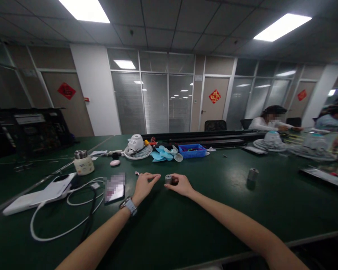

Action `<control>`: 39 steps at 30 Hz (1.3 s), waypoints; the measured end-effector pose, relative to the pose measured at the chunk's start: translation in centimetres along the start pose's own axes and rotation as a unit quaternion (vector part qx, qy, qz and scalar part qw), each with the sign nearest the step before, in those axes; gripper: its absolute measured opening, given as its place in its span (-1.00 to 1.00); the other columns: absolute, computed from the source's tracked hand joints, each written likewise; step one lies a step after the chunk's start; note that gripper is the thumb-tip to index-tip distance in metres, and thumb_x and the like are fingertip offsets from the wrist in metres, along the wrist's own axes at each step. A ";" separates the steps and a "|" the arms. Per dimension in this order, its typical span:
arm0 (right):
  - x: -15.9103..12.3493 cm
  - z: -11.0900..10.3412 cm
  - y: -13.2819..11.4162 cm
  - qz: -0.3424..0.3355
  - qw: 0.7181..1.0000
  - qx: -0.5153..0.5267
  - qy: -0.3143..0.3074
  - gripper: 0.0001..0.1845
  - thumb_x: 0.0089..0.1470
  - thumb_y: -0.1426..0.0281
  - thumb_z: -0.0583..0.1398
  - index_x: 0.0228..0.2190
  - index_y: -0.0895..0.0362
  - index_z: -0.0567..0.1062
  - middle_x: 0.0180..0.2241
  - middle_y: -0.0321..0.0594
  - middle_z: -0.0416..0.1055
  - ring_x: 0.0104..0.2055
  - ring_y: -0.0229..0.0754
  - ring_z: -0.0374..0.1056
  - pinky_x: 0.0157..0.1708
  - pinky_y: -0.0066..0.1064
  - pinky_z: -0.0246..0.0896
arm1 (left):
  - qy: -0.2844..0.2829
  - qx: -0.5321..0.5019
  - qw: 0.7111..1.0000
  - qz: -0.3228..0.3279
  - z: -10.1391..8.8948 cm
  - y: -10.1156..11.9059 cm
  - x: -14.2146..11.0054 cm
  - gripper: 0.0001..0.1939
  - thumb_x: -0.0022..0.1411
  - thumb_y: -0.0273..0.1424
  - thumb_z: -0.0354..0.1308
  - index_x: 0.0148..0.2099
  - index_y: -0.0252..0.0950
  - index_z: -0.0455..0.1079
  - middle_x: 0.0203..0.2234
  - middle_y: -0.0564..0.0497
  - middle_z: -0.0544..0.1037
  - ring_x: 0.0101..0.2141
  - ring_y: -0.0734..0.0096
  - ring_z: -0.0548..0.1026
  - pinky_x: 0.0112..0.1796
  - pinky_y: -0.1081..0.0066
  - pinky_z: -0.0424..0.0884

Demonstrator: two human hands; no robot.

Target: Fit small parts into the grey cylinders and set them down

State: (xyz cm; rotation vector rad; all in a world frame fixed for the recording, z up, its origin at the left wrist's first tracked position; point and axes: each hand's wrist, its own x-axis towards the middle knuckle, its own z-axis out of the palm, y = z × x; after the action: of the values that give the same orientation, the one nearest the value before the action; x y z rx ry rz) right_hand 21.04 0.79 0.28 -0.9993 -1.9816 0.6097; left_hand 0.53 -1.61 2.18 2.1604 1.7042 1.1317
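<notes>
While reaching inward with both forearms over a green desk (214, 232), pinching an upright metal cylinder (168, 181) at centre with the right hand (183, 184); holding the left hand (143, 186) at its nine o'clock, thumb and fingertips close together, touching or not unclear. Blue fan blades (163, 153) at twelve, blue basket (193, 153) at one, second cylinder (252, 174) at three.

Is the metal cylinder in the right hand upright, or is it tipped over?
Upright: the right hand holds the metal cylinder with its round end facing up.

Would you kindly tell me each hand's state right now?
Left hand: nearly pinched shut; whether it holds anything cannot be told.
Right hand: closed, holding a metal cylinder.
</notes>
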 end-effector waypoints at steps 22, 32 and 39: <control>0.4 -0.1 0.1 0.007 0.999 0.049 0.008 -0.54 -0.12 0.15 0.28 -0.18 0.12 0.49 -0.28 -0.19 0.52 -0.27 -0.15 0.45 -0.23 -0.31 0.36 | 0.075 -0.034 0.979 -0.186 0.6 -2.1 -0.3 -0.49 0.27 -0.08 -0.21 -0.10 -0.27 0.44 -0.33 -0.07 0.55 -0.33 0.30 0.48 -0.37 0.42 0.27; 0.2 -17.6 12.0 0.226 0.914 -0.183 0.283 -0.48 -0.17 0.08 0.26 -0.23 0.19 0.48 -0.37 -0.10 0.52 -0.32 -0.05 0.45 -0.30 -0.27 0.32 | 0.049 -0.032 0.973 -0.222 0.8 -2.1 -0.3 -0.59 0.23 -0.06 -0.16 -0.15 -0.22 0.35 -0.43 0.00 0.51 -0.42 0.31 0.46 -0.44 0.41 0.23; -1.8 -20.2 15.5 0.310 0.855 -0.289 0.300 -0.46 -0.13 0.09 0.24 -0.19 0.22 0.45 -0.33 0.00 0.49 -0.25 0.03 0.41 -0.28 -0.24 0.27 | 0.057 -0.015 0.973 -0.225 0.8 -2.1 -0.3 -0.62 0.23 -0.10 -0.13 -0.13 -0.23 0.34 -0.43 0.00 0.50 -0.42 0.31 0.45 -0.44 0.41 0.22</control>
State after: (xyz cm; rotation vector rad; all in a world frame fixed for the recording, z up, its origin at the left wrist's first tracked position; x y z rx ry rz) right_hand 45.11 9.24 -0.29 -1.9587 -1.2593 -0.0326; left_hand -0.59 -0.89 0.36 1.5933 2.0655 1.1513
